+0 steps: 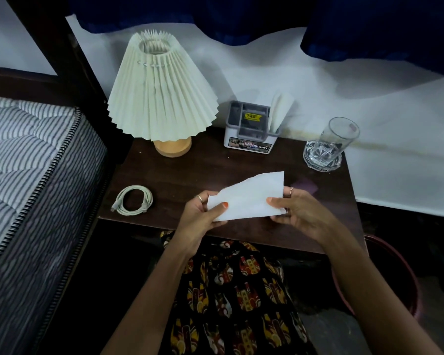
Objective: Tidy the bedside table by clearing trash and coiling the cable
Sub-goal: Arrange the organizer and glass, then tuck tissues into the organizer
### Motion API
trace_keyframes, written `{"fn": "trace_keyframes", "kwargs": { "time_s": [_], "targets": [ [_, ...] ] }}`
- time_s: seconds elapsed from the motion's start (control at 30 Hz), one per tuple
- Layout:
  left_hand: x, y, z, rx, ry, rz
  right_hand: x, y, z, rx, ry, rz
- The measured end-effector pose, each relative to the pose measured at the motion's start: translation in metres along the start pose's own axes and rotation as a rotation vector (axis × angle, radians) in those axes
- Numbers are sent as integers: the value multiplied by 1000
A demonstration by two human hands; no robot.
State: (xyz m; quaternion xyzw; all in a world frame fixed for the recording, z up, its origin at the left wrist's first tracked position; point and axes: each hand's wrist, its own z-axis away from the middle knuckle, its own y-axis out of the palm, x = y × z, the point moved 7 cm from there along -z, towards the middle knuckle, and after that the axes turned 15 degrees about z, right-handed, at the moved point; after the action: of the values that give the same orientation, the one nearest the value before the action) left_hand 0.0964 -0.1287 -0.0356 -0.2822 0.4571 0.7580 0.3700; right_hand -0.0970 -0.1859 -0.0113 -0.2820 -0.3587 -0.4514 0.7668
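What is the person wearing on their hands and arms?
Both forearms are bare, with no sleeves showing. The left hand wears a thin ring and has orange polish on the thumbnail. The right hand wears a ring too.

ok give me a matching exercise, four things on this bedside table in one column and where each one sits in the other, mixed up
Things:
1. white cable
2. drinking glass
3. pleated lamp
4. white tissue

Places:
A. far left of the table, next to the bed
B. held between both hands over the front of the table
C. coiled at the front left of the table
D. far right corner, on a clear coaster

Pairs: 1-C, 2-D, 3-A, 4-B
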Motion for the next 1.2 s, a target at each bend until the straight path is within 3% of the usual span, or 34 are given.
{"fn": "trace_keyframes", "kwargs": {
  "time_s": [0.37, 0.67, 0.87, 1.0, 1.1, 1.2],
  "targets": [
    [0, 11, -1, 51, -72, -2, 2, -7, 3, -69, -82, -77],
    [-1, 6, -5, -30, 7, 63, -11, 20, 2, -123, 11, -497],
    [-1, 5, -6, -47, 58, -37, -5, 45, -9, -152, -9, -314],
    [1, -14, -16, -244, 107, -104, 25, 32, -27, -314, -77, -106],
    [-1, -31, -19, -394, 152, -177, 74, 2, -45, -531, -215, 111],
    [-1, -32, -20, -402, 162, -251, 137, -16, -49, -739, -418, 361]
  ]
}}
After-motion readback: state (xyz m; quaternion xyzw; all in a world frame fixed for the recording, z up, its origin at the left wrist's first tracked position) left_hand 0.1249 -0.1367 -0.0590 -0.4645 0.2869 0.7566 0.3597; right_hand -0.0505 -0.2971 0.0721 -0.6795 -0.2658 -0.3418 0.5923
